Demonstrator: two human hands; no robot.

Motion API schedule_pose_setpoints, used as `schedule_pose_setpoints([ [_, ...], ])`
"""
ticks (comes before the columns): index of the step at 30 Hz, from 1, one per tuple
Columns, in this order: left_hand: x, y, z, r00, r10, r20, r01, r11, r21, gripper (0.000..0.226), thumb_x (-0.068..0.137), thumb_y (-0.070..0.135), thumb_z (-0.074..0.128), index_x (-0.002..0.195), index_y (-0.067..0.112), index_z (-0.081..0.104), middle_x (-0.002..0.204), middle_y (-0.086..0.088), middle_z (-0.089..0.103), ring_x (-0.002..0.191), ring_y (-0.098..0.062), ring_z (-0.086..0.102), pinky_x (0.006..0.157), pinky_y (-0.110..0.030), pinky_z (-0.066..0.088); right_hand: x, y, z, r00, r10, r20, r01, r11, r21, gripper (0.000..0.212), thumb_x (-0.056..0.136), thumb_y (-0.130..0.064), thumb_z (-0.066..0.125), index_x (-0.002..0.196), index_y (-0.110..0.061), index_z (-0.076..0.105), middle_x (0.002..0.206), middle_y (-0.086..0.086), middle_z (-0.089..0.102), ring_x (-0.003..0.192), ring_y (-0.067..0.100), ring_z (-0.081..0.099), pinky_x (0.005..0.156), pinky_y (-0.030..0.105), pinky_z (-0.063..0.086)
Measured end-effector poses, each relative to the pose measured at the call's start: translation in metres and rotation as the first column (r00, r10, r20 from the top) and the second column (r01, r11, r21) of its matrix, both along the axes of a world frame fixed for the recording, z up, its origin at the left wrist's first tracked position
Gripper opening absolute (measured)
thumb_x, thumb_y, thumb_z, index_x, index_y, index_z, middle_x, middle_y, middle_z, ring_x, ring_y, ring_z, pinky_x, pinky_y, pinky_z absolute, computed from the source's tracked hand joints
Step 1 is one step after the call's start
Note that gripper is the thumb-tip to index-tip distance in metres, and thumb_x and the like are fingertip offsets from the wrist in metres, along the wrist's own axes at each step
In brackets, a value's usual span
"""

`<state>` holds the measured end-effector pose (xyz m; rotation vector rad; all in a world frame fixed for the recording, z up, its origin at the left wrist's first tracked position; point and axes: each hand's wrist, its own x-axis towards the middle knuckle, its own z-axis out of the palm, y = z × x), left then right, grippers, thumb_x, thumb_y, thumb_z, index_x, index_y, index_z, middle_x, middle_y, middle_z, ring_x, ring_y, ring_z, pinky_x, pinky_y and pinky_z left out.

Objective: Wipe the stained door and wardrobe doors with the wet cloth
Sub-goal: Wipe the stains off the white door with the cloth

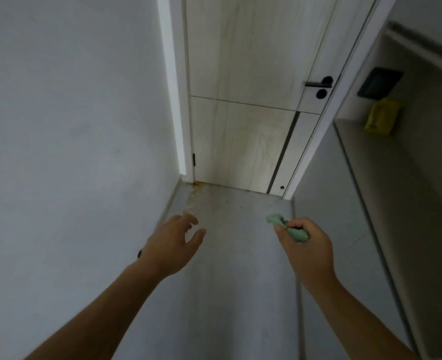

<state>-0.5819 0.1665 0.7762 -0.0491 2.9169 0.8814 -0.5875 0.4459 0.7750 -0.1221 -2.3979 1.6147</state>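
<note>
A pale wood-grain door [243, 100] stands shut at the end of a narrow corridor, with faint yellowish streaks running down its panels and a black lever handle [318, 83] on its right side. My right hand [305, 245] grips a bunched green cloth [287, 227], held low in front of the door and well short of it. My left hand [174, 242] hangs beside it with fingers loosely curled, holding nothing.
A white wall [71, 126] closes the left side. On the right, a recessed shelf [396, 162] holds a yellow packet [381, 116] below a dark panel [380, 81]. Brownish stains [195, 187] mark the grey floor at the door's lower left corner.
</note>
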Motion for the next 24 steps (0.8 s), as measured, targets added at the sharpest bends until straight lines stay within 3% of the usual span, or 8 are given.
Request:
schedule_pose_setpoints([
  [6,-0.135,0.05,0.013,0.993,-0.119,-0.013,0.119,0.992,0.034,0.044,0.1,0.054,0.05,0.133,0.026,0.058,0.126,0.004,0.062,0.11,-0.01,0.06,0.096,-0.031,0.051,-0.114,0.063,0.011,0.989,-0.132,-0.063,0.131,0.991,-0.018,0.021,0.084,-0.016,0.082,0.073,-0.018,0.064,0.066,-0.013,0.06,0.06,0.003,0.053,0.056,0.012,0.041],
  [13,-0.326,0.081,0.019,0.971,-0.235,-0.035,0.235,0.972,0.019,0.052,0.103,0.049,0.05,0.148,0.023,0.047,0.144,-0.002,0.053,0.126,-0.017,0.056,0.101,-0.027,0.042,-0.274,0.096,0.006,0.971,-0.229,-0.067,0.227,0.973,-0.04,0.02,0.085,-0.021,0.082,0.074,-0.019,0.066,0.067,-0.008,0.061,0.059,0.002,0.051,0.057,0.018,0.045],
  [18,-0.472,0.1,0.025,0.948,-0.317,-0.026,0.318,0.948,0.021,0.056,0.102,0.051,0.05,0.15,0.023,0.045,0.145,-0.003,0.052,0.126,-0.017,0.056,0.105,-0.031,0.045,-0.395,0.114,0.007,0.938,-0.341,-0.063,0.341,0.94,-0.015,0.02,0.084,-0.02,0.083,0.072,-0.018,0.067,0.067,-0.005,0.063,0.059,0.001,0.053,0.058,0.017,0.047],
  [24,-0.598,0.153,0.035,0.925,-0.379,-0.026,0.38,0.925,0.022,0.052,0.102,0.047,0.053,0.147,0.021,0.047,0.142,-0.004,0.054,0.12,-0.015,0.057,0.098,-0.026,0.044,-0.503,0.145,0.025,0.923,-0.373,-0.095,0.376,0.926,0.026,0.017,0.084,-0.019,0.081,0.077,-0.013,0.068,0.07,0.0,0.063,0.061,0.002,0.054,0.053,0.014,0.043],
])
